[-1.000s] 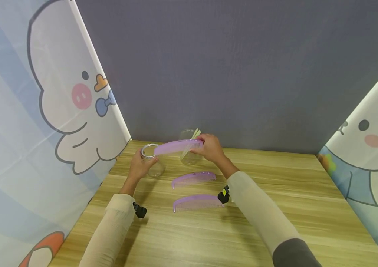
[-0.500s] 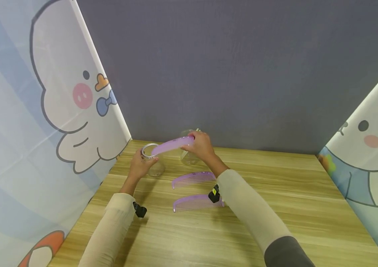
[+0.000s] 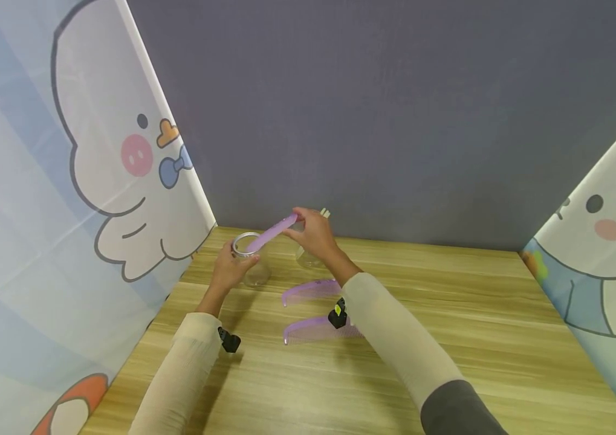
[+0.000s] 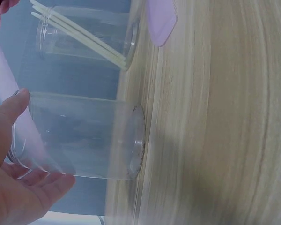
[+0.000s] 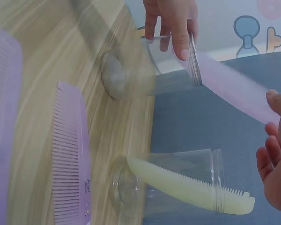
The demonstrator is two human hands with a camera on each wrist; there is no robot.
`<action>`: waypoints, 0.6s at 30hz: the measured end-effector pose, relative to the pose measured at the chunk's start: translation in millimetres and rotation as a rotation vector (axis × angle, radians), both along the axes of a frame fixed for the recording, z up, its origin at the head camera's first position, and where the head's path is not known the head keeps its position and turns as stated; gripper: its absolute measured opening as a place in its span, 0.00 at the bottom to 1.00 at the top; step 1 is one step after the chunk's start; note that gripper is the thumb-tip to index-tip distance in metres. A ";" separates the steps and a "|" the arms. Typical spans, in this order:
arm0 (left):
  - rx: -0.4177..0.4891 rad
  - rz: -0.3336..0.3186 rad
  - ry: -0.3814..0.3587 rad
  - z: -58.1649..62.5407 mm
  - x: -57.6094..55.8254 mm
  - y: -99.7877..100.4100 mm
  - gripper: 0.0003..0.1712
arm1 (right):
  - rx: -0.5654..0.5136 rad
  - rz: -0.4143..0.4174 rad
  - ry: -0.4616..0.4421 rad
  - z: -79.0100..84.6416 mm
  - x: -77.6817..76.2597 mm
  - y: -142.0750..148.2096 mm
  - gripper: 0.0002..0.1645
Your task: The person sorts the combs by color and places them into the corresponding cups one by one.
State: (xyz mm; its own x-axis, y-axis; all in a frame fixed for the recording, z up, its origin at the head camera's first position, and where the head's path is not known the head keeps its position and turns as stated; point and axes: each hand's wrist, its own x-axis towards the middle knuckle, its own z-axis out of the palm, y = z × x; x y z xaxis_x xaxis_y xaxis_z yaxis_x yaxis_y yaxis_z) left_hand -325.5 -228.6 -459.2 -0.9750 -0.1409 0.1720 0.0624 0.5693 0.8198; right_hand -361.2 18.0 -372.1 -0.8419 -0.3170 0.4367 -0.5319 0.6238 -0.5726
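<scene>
Fingers of the right hand (image 3: 313, 232) pinch the upper end of a translucent purple plastic comb (image 3: 272, 234), held above the back of the wood-grain bench (image 3: 503, 320). What has just changed is its slope: over the last second the right hand has shifted leftward and the comb has tipped from nearly level to a steep slant, its lower end now through the mouth of a clear, round jar (image 4: 84, 136) with a shiny rim. That, by judgement, puts the comb in line with the opening, though most of its length is outside. The left hand (image 3: 228, 269) has stayed in place, thumb and fingers curved around the jar near its mouth; the jar stands upright near the bench's back left corner. Just beside it, along the back edge, a second clear jar (image 4: 91, 21) holds slim pale yellow combs (image 5: 178, 185) leaning with their tips above the rim. Farther from that edge, a purple comb with small print (image 3: 310, 292) lies flat, and another purple comb (image 3: 308, 331), closer to the front edge, is partly hidden by the right wrist's black camera (image 3: 337, 315).
</scene>
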 end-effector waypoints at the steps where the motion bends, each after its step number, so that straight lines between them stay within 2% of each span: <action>1: 0.002 -0.001 -0.002 0.2 0.0 0.3 0.50 | -0.008 0.019 -0.014 -0.2 0.6 -0.6 0.38; 4: 0.005 -0.001 -0.006 0.1 -0.6 1.0 0.51 | -0.024 0.065 -0.046 -2.2 2.4 -0.6 0.37; 9: 0.009 -0.004 -0.006 -0.6 -0.7 1.0 0.50 | -0.026 0.105 -0.040 -9.8 2.6 6.4 0.32; 14: 0.037 0.001 -0.013 -0.9 -0.3 -0.1 0.51 | -0.004 0.107 -0.043 -19.3 1.5 18.4 0.28; 18: 0.027 0.001 0.009 -0.8 -0.6 0.0 0.47 | 0.022 0.106 -0.055 -27.1 -0.2 26.9 0.26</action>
State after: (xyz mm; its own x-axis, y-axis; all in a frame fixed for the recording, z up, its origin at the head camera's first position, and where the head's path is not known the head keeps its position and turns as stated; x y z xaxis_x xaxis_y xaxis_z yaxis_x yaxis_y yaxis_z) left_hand -326.1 -228.6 -460.0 -0.9733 -0.1463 0.1771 0.0696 0.5466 0.8345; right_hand -361.4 44.8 -399.2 -0.8258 -0.4146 0.3822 -0.5634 0.5787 -0.5896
